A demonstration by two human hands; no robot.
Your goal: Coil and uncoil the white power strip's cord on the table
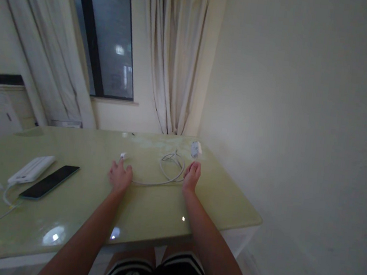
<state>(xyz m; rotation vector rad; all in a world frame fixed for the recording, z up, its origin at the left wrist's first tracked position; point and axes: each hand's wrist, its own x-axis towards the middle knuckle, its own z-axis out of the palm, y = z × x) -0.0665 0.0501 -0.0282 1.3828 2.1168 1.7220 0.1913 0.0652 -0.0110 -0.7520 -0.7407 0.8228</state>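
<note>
A white cable (153, 183) lies on the table, running between my two hands with a loose coil near the middle. My left hand (120, 176) rests palm down over one end, fingers apart, the index fingertip at a small white plug (123, 155). The cable passes beneath this hand. My right hand (192, 176) is closed around the cable's other end. Just beyond those fingers is a white block with a greyish face (196, 149), apparently a power adapter; the join between it and the cable is partly hidden by the fingers.
On the left of the glossy green table (87, 215) lie a black phone (49, 182) and a white power bank (32, 169) with a cable trailing to the front edge. A wall (298, 125) rises along the right side. Curtains (176, 56) and a window (111, 35) stand behind.
</note>
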